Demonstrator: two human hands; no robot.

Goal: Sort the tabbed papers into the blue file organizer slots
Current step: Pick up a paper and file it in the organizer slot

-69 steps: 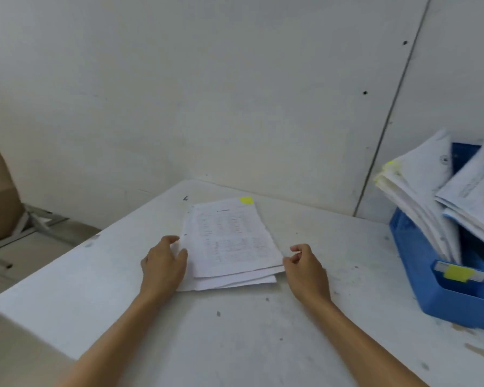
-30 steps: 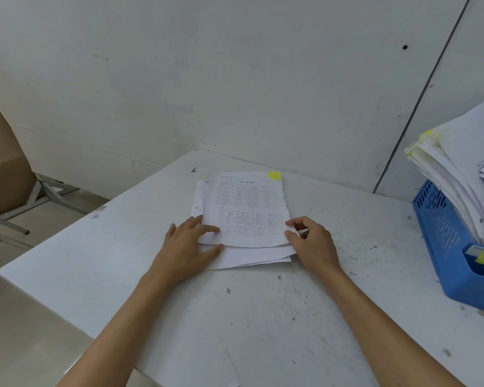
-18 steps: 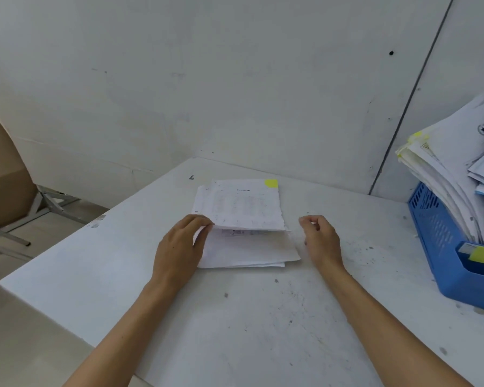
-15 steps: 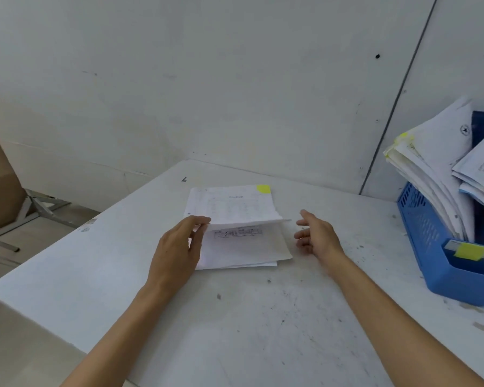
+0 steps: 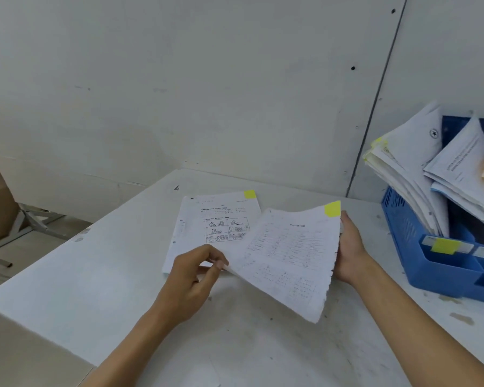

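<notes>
The sheet (image 5: 288, 252) is being held above the tabletop (image 5: 95, 275), its left corner pinched by the left hand (image 5: 192, 277), its right edge gripped by the right hand (image 5: 349, 252); light and limp, it is judged to need both.

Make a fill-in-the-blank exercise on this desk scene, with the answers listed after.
1. The lifted white printed sheet bears a sticky tab coloured ____.
2. The left hand pinches its left edge; the right hand holds its ____ edge.
3. The plastic file organizer holding papers is coloured ____.
4. On the white table, the flat paper stack lies to the organizer's ____.
Missing words: yellow, right, blue, left.
</notes>
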